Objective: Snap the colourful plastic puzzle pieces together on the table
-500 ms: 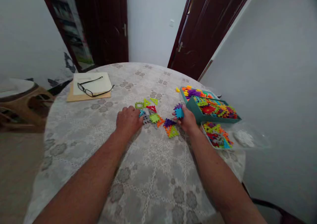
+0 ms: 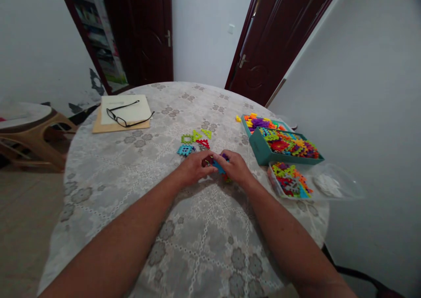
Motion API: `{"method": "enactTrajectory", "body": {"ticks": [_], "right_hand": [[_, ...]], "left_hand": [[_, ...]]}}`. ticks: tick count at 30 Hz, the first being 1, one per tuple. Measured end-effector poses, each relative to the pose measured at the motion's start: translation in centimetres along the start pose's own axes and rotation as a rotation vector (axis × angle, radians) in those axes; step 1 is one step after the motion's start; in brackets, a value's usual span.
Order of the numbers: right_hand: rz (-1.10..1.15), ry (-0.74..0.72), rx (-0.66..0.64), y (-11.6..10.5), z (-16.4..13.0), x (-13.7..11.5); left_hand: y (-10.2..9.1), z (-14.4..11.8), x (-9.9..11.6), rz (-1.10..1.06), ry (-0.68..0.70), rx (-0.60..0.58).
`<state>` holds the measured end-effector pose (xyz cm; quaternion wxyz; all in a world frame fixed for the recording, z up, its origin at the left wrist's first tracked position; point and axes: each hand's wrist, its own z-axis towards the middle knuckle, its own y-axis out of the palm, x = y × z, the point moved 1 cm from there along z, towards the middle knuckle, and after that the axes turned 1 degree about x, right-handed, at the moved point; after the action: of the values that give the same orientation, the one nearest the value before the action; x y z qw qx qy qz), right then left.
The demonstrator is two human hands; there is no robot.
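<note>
The right hand (image 2: 235, 167) is pinching a blue block (image 2: 219, 167) between the two hands, over the bench (image 2: 204, 227). The left hand (image 2: 195, 168) is curling its thumb and fingers close to that block; whether it is gripping anything, I cannot tell. A light-blue square (image 2: 185, 150) and a red triangle (image 2: 203, 143) are lying just beyond the left hand, near a green square (image 2: 187, 135).

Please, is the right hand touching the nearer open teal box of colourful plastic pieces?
Apart. The head view shows grey patterned tablecloth between the right hand and the nearer open teal box of colourful plastic pieces.
</note>
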<state>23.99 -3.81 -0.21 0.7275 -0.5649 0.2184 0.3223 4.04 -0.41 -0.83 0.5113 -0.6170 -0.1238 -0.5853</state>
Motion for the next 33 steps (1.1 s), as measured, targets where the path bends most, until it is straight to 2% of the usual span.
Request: {"method": "enactTrajectory", "body": {"ticks": [3,6,8,11,14,17,19,21,25,29,33], "right_hand": [[0.012,-0.042,-0.018,0.7,-0.2,-0.8],[0.017,-0.084,0.068,0.7,0.0,-0.5],[-0.041,-0.19,0.105,0.8,0.1,0.2],[-0.183,-0.373,0.045,1.4,0.1,1.2],[-0.286,-0.407,-0.021,2.2,0.1,1.8],[-0.286,-0.397,-0.055,2.5,0.1,1.7],[-0.238,-0.394,-0.038,2.4,0.2,1.5],[-0.159,-0.363,0.032,2.1,0.2,1.4],[0.029,-0.177,0.172,0.8,0.2,1.3],[0.133,-0.033,0.097,-0.4,-0.1,0.9],[0.202,-0.024,-0.065,-0.6,-0.3,0.3]], "left_hand": [[-0.1,0.1,0.0,0.026,0.0,-0.009],[-1.6,0.1,0.3,0.067,-0.026,0.045],[-3.0,0.0,0.5,0.115,-0.059,0.158],[-4.6,-0.2,0.6,0.118,-0.15,0.368],[-5.4,-0.3,0.5,0.028,-0.221,0.498],[-5.4,-0.3,0.2,-0.076,-0.218,0.528],[-5.2,-0.2,0.0,-0.12,-0.189,0.499],[-5.0,-0.1,-0.2,-0.126,-0.162,0.431],[-4.4,0.0,-0.3,-0.045,-0.076,0.264],[-3.0,-0.2,-0.3,0.092,0.041,0.057],[-1.9,-0.4,-0.5,0.191,0.013,0.015]]}}
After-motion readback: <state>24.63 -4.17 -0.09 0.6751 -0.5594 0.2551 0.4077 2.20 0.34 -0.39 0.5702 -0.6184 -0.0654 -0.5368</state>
